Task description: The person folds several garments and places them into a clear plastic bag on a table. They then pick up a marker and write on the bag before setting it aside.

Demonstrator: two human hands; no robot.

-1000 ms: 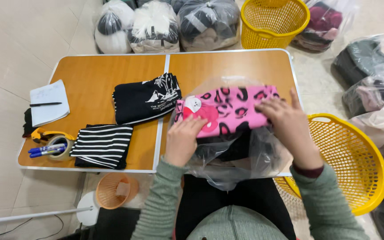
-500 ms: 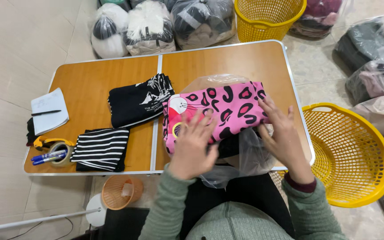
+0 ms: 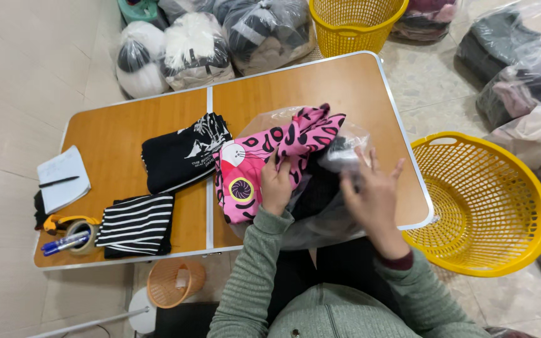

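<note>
A pink fabric garment with black blotches [image 3: 264,159] lies crumpled on the right half of the wooden folding table [image 3: 345,81], partly inside a clear plastic bag [image 3: 320,213]. The left hand [image 3: 277,184] presses down on the garment, fingers curled into the fabric. The right hand [image 3: 374,194], blurred, fingers spread, touches the bag's edge. Left of them lie a black printed garment [image 3: 183,153] and a folded black-and-white striped garment [image 3: 138,224]. A yellow plastic basket [image 3: 489,206] stands beside the table.
</note>
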